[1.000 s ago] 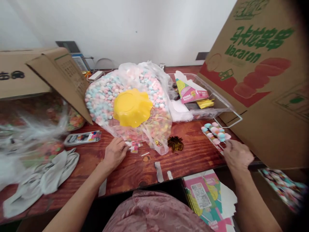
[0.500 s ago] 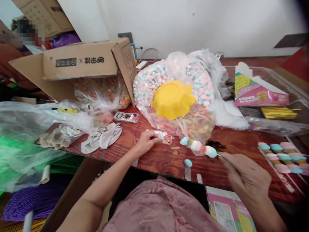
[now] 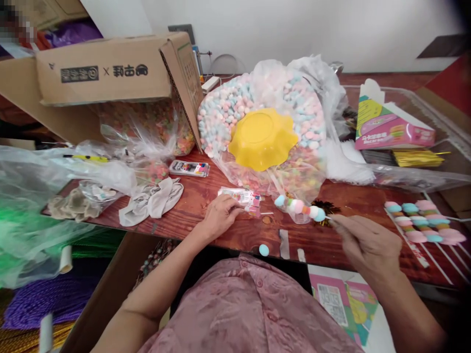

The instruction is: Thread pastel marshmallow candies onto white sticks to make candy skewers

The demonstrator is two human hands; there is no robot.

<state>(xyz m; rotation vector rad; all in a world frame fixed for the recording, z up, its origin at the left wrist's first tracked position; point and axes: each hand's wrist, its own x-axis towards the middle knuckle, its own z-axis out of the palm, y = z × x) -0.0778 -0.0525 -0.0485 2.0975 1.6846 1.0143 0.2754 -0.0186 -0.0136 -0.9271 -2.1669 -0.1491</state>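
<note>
My right hand pinches the thin white stick of a candy skewer. Pastel blue, white and pink marshmallow-like balls alternate with small coloured pieces along it, and its far end points left. On the wooden table, my left hand has its fingers closed over the lower edge of a clear printed packet. A loose blue ball is at the table's front edge, between my two hands. Several finished-looking skewers lie side by side at the right, beyond my right hand.
A yellow scalloped bowl sits upside down on bags of candy. An open carton stands at the left, near grey gloves and another packet. A clear tray holds a pink box.
The loose blue ball has moved left along the table's front edge. My left hand has shifted slightly over the packet. My right hand still holds the skewer, and the view has tilted slightly.
</note>
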